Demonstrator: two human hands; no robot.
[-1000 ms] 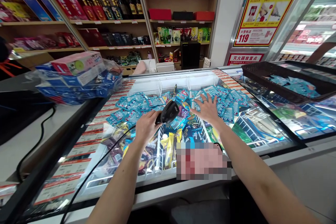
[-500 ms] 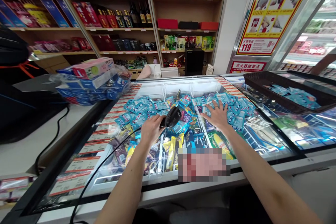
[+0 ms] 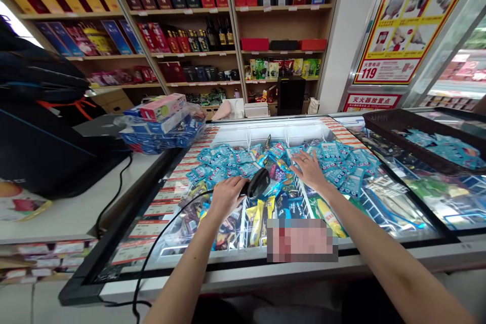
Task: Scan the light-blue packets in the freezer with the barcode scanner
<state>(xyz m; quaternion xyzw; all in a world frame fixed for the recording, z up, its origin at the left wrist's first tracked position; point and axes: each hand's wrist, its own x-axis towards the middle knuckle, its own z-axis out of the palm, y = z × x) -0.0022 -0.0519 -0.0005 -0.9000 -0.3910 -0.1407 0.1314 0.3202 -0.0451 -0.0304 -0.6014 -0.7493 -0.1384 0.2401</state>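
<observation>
My left hand (image 3: 228, 197) is closed around the handle of a black barcode scanner (image 3: 259, 183), whose head tilts right over the freezer's glass lid. A black cable (image 3: 167, 228) runs from it toward the lower left. My right hand (image 3: 309, 171) rests palm down with its fingers stretched out, at the left edge of the right pile of blue packets (image 3: 343, 162). Its fingertips are at a small blue packet (image 3: 293, 153); whether they grip it I cannot tell. Another pile of blue packets (image 3: 220, 162) spreads on the glass, beyond my left hand.
Ice creams in wire baskets (image 3: 258, 223) lie beneath the glass. A dark tray (image 3: 387, 124) with more blue packets stands at right. Plastic-wrapped boxes (image 3: 163, 126) sit at the left edge, beside a black machine (image 3: 41, 142). Shelves (image 3: 182, 10) of boxes and bottles line the back.
The view has turned slightly left, showing more of the counter. My right hand has moved left across the packets toward the middle. The scanner stays in my left hand.
</observation>
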